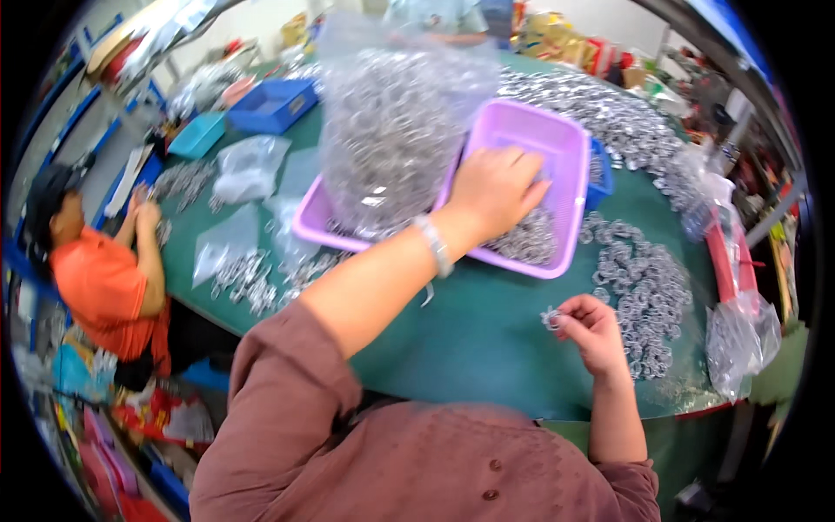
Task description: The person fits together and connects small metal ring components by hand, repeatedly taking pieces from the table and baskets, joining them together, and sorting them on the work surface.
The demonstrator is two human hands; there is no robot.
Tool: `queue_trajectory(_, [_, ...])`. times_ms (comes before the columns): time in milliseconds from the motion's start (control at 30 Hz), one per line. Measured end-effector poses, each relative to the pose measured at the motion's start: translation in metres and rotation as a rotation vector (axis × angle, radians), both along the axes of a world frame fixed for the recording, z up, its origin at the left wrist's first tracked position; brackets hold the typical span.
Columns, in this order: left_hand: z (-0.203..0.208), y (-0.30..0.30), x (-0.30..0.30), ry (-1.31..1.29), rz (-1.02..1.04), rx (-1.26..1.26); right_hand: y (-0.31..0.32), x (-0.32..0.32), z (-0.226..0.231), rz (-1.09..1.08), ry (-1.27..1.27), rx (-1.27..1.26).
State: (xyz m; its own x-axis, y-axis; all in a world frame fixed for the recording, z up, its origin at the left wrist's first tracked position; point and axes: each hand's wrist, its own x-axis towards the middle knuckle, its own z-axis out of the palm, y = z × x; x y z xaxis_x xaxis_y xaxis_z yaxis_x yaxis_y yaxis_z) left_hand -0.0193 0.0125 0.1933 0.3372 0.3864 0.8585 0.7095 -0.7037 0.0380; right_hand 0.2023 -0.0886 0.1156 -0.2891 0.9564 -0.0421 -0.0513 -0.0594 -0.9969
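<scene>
Metal rings (551, 319), a small silvery cluster, are sitting in the right grip (598, 335), which is pinching them between thumb and index finger above the green tabletop (470, 348), just left of a loose heap of similar rings (644, 304). The left grip (494, 193) is hanging over a purple basket (570, 204), its fingers bending above the grey metal pieces (532, 237) that are lying inside; I cannot tell whether it is grasping any. A pale bracelet (432, 245) is circling the left wrist. Just left of that basket, a big clear plastic bag (391, 130) is standing upright, bulging with metal pieces, and a second purple basket (313, 217) is showing around its base. A blue tray (602, 178) is sitting beside the first basket's right wall, and a broad bank of shiny pieces (600, 109) is spreading beyond. Toward the left, a flat clear bag (228, 242) is lying near a small pile (246, 283), a blue bin (271, 106) is standing farther back, and a co-worker in orange (100, 278) is holding both hands close together.
</scene>
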Motion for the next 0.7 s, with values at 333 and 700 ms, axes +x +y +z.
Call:
queue_trajectory(333, [-0.054,-0.127,-0.065,-0.028,-0.222,-0.588,-0.080,-0.084,0.008,0.143,-0.136,-0.008])
queue_trajectory(700, [-0.072,-0.177,-0.085,-0.673,-0.563,-1.246,-0.077,-0.125,0.039,-0.029,0.094,0.212])
